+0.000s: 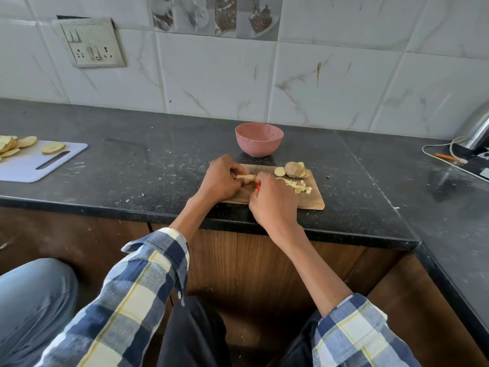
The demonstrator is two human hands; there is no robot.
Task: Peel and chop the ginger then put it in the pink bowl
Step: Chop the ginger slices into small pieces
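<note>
On the wooden cutting board point(315, 201) my left hand point(221, 181) pinches a pale peeled strip of ginger point(244, 177) against the wood. My right hand point(274, 200) grips a red-handled knife point(257, 187), whose blade runs up past the end of the strip. Small ginger cubes point(300, 186) lie in a pile just right of my right hand. Round ginger slices point(292, 170) lean together at the board's far right corner. The pink bowl point(259, 139) stands behind the board, and I see nothing inside it.
A white cutting board point(31, 168) with sliced rounds lies at the far left of the black counter point(132, 165). A steel kettle point(476, 128) with cables sits at the far right. Another person's knee in jeans point(31, 300) is at lower left.
</note>
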